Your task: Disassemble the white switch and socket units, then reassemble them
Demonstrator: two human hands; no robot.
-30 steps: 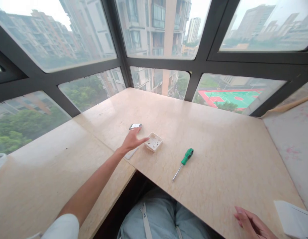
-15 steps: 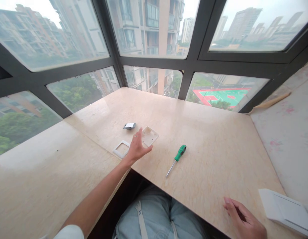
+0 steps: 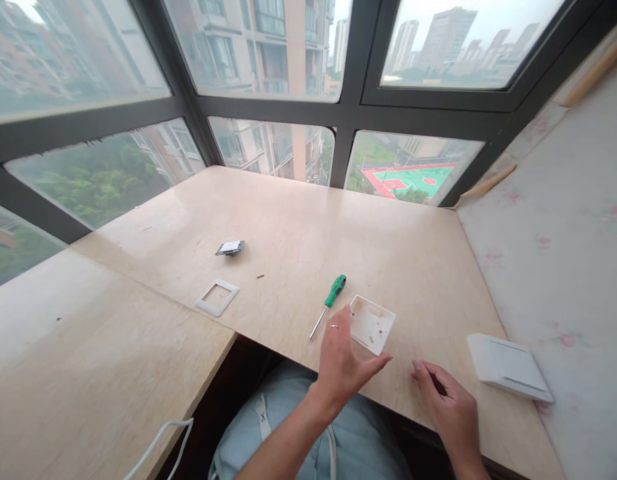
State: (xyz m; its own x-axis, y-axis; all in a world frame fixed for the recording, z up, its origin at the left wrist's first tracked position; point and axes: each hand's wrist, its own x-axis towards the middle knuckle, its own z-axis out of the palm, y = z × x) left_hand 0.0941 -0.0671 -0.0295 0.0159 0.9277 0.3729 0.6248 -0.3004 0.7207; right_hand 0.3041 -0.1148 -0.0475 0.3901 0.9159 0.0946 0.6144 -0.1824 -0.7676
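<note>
A shallow white plastic mounting box (image 3: 372, 325), its open side up, is gripped at its near-left edges between the fingers and thumb of my left hand (image 3: 342, 357). Just left of it lies a green-handled screwdriver (image 3: 336, 291), shaft towards me. My right hand (image 3: 448, 403) rests near the front edge, thumb and fingertips pinched together; whatever they may hold is hidden. A white square frame (image 3: 217, 298) lies flat further left. Behind it sits a small switch or socket module (image 3: 230, 248), and a tiny screw-like piece (image 3: 260, 276) lies to the right of both.
A white wall switch panel (image 3: 509, 367) stands on the right by the papered wall (image 3: 553, 267). The pale tabletop (image 3: 288, 220) ends at a cut-out in front of my lap. Dark-framed windows (image 3: 268, 110) line the back. A white cord (image 3: 163, 427) hangs at lower left.
My left hand has carried the mounting box rightwards and nearer, past the screwdriver, towards my right hand. The tiny screw-like piece now shows. The view has swung right.
</note>
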